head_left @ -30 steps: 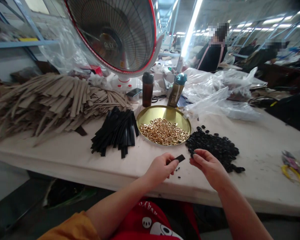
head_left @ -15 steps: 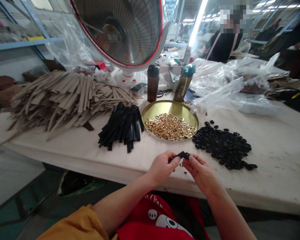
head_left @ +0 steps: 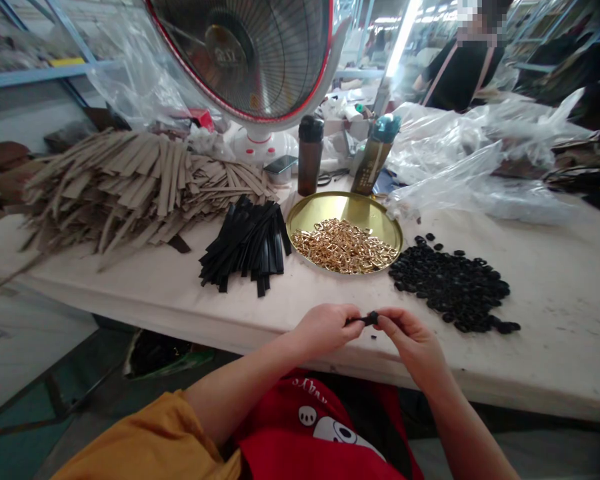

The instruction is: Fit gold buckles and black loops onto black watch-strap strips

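Note:
Near the table's front edge, my left hand point(head_left: 327, 328) is closed on a short black strap point(head_left: 364, 321). The fingertips of my right hand point(head_left: 409, 339) pinch a small black loop point(head_left: 373, 317) at the strap's right end. How far the strap passes through the loop is too small to tell. Ahead of my hands lies a round gold tray point(head_left: 300, 203) with a heap of small gold buckles point(head_left: 345, 247). To its left is a stack of black straps point(head_left: 247, 243); to its right, a pile of black loops point(head_left: 453, 283).
A large heap of grey-beige strips point(head_left: 125, 190) covers the table's left. Behind the tray stand a fan point(head_left: 250, 60), a dark bottle point(head_left: 311, 157), a second bottle point(head_left: 375, 157) and a phone point(head_left: 281, 165). Clear plastic bags point(head_left: 480, 167) lie back right. A person point(head_left: 463, 70) is beyond.
My left hand has turned so its back faces up, and the strap now lies flatter between my hands. The loop stays pinched at its end. The view has shifted slightly.

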Demonstrator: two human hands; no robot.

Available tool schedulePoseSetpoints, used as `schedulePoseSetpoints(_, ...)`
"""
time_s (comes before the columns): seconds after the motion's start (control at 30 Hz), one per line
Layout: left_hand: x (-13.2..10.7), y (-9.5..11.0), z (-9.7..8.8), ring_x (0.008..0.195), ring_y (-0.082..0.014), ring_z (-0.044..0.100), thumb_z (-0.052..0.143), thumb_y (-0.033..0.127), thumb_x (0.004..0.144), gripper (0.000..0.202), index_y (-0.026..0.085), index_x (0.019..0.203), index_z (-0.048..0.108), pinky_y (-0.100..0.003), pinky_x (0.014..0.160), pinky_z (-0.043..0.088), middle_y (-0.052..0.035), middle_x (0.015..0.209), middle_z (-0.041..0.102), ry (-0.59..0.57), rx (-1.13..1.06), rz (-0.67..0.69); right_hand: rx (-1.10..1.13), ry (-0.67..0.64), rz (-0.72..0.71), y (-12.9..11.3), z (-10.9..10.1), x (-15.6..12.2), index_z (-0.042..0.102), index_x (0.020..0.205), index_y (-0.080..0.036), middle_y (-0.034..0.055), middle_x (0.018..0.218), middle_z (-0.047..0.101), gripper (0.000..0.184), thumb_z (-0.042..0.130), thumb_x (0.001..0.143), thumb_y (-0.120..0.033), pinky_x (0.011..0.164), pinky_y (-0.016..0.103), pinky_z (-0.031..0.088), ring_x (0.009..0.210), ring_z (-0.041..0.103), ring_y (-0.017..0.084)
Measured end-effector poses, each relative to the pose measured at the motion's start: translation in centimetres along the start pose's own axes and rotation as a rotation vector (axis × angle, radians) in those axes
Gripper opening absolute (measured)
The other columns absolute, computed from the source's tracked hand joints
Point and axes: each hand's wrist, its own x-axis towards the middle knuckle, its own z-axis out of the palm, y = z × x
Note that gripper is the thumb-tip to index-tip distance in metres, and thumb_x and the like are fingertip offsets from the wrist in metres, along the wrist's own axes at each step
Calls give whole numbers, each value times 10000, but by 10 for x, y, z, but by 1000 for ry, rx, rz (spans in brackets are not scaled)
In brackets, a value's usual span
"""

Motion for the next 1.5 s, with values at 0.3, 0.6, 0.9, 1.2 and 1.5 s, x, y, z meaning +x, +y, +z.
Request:
schedulePoseSetpoints(0.3, 4, 3, 13, 565, -107, 463, 387, 319, 822, 252, 164, 773, 580, -205, 510, 310, 12, 616, 546, -24, -84, -44, 187, -110, 214, 8, -2, -3, 676, 854, -209, 18, 778, 680, 286, 722, 637, -389, 703, 305, 483, 709, 600, 158)
schedulePoseSetpoints(0.6, -1, 0, 9, 618, -103, 529, 411, 195, 775, 257, 153, 1028, 441, -203, 551, 386, -12, 747, 616, -63, -320, -62, 416, -108, 291, 10, 11, -4, 678, 800, -221, -9, 719, 638, 203, 725, 645, -344, 589, 251, 457, 595, 536, 114)
schedulePoseSetpoints(0.9, -7, -5, 3, 580, -112, 549, 490, 309, 761, 164, 164, 838, 484, -214, 534, 391, 3, 686, 597, 29, -256, -159, 562, -114, 311, 11, 12, -15, 683, 858, -223, 35, 793, 657, 326, 537, 776, -503, 649, 269, 492, 636, 559, 125)
schedulePoseSetpoints(1.2, -16, 2, 6, 689, -133, 543, 458, 328, 792, 187, 166, 837, 540, -224, 595, 393, -9, 767, 616, 84, -144, -113, 600, -170, 322, 12, 19, -20, 650, 873, -276, -16, 810, 630, 236, 713, 659, -354, 619, 242, 482, 621, 543, 104)
schedulePoseSetpoints(1.5, -20, 0, 3, 728, -167, 566, 479, 402, 792, 244, 187, 845, 581, -246, 612, 387, -28, 807, 652, 54, 31, -117, 676, -392, 526, 16, 23, -26, 630, 817, -227, -21, 687, 533, 176, 665, 710, -363, 599, 225, 442, 612, 486, 100)
